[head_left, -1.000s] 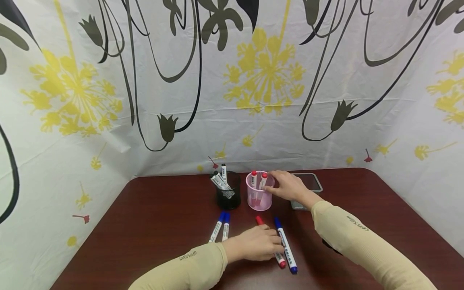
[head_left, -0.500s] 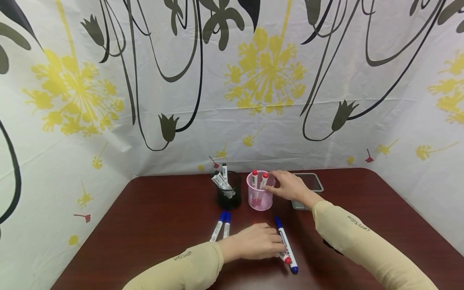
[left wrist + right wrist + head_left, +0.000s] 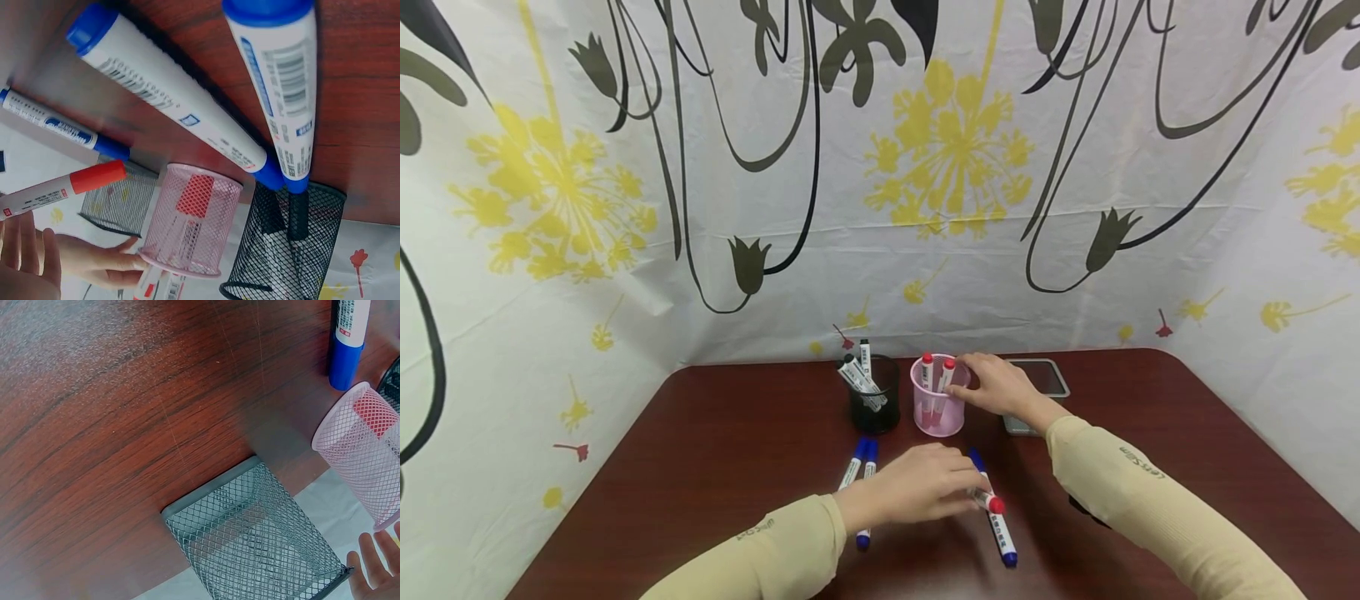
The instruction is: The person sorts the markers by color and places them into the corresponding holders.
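Note:
My left hand (image 3: 921,487) pinches a red-capped marker (image 3: 988,501) above the table; in the left wrist view the red marker (image 3: 62,190) tilts clear of the surface. Under it lies a blue marker (image 3: 1002,533). Two more blue markers lie side by side, partly hidden by the left hand, and the left wrist view shows them close up. My right hand (image 3: 1000,385) holds the pink mesh pen holder (image 3: 938,417) at its right rim, thumb in front. Red-capped markers (image 3: 927,371) stand inside that holder. In the right wrist view only fingers (image 3: 373,562) show beside it.
Left of the pink holder stands a black mesh pen holder (image 3: 883,417) with several black-capped markers. A grey rectangular mesh holder (image 3: 250,544) stands behind the right hand. A patterned cloth (image 3: 850,183) hangs behind the brown table (image 3: 715,467).
My left hand has taken the red marker up off the table and raised it slightly, tilting it. The blue marker beneath stays put. My right hand keeps its place at the pink holder.

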Demonstrator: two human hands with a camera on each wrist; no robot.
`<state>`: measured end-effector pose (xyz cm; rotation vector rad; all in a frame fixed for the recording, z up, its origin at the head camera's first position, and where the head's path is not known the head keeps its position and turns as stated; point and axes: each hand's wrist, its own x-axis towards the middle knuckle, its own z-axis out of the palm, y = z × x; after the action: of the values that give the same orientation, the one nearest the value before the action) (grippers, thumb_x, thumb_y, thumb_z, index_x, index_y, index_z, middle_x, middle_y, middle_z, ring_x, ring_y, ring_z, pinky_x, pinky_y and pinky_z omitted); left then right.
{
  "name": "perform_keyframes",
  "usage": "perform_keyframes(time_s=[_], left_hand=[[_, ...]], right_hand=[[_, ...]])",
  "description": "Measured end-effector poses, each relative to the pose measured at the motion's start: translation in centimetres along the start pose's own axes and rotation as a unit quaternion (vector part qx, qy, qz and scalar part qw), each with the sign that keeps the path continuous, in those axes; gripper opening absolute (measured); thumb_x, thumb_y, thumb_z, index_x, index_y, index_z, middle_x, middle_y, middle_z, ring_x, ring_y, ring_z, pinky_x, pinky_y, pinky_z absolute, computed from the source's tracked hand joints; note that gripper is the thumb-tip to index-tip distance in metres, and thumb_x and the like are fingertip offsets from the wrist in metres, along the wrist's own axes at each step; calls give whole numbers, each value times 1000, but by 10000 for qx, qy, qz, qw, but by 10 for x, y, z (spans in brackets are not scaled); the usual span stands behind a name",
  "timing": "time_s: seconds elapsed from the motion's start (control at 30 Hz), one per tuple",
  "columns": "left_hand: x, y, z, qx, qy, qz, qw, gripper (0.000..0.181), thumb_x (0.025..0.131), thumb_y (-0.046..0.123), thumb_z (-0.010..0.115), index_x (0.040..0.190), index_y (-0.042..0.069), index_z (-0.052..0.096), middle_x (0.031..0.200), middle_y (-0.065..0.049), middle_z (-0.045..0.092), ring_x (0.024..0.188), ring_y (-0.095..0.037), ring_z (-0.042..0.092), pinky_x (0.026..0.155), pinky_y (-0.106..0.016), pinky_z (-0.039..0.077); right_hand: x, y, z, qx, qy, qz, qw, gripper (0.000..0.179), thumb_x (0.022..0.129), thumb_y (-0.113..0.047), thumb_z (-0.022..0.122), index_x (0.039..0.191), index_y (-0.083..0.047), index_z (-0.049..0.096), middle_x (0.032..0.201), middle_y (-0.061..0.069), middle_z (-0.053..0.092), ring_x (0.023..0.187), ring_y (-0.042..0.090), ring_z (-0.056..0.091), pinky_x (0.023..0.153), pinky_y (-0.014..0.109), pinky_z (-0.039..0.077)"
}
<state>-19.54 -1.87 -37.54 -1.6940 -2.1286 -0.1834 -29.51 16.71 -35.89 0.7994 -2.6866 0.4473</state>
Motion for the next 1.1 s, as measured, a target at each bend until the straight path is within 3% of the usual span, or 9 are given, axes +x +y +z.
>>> perform_keyframes(time_s=[0.17, 0.33, 0.57, 0.77, 0.97, 1.1], left_hand=[[-1, -2, -9, -1068, 340, -337, 9931, 21, 82, 24, 64, 101, 15, 62, 85, 11, 55, 76, 1, 46, 73, -8, 35], [0, -2, -16, -2029, 732, -724, 9738, 22, 80, 18, 66, 100, 10, 62, 89, 4, 60, 78, 0, 49, 73, -9, 37], [1, -6, -25, -2175, 1077, -1081, 9641, 25, 81, 18, 65, 102, 5, 61, 96, 0, 61, 90, 0, 52, 81, -12, 38], [3, -10, -34, -2772, 1458, -1321, 9404, 23, 80, 12, 66, 100, 2, 60, 91, -3, 61, 84, -2, 54, 73, -14, 44], [3, -15, -45, -3033, 1623, -1604, 9252, 24, 78, 7, 66, 100, 1, 60, 92, -7, 61, 77, -7, 59, 67, -19, 47], [6, -14, -63, -3131, 1664, -1836, 9168, 23, 78, 2, 66, 100, -3, 60, 91, -11, 62, 76, -10, 59, 65, -20, 48]], right_hand=[[0, 0, 0, -13, -14, 28, 10000, 58, 78, -45, 62, 115, -1, 55, 109, 15, 57, 97, 29, 54, 76, 46, 44], [0, 0, 0, -3, 43, -48, 10000, 56, 77, -43, 64, 113, -1, 56, 107, 15, 57, 95, 29, 54, 75, 46, 44], [-1, 0, 1, -7, 50, -56, 10000, 54, 77, -41, 65, 112, 0, 56, 104, 14, 58, 91, 28, 55, 73, 45, 45], [0, -1, 1, -43, 77, -38, 10000, 54, 76, -41, 66, 111, 0, 57, 103, 14, 59, 88, 27, 56, 72, 44, 46], [1, -1, 0, -44, 25, -18, 10000, 54, 76, -40, 66, 111, -1, 57, 104, 14, 58, 90, 26, 55, 74, 44, 45], [1, 0, 0, -2, -17, -68, 10000, 52, 77, -37, 66, 113, -1, 56, 106, 14, 58, 92, 27, 55, 74, 44, 45]])
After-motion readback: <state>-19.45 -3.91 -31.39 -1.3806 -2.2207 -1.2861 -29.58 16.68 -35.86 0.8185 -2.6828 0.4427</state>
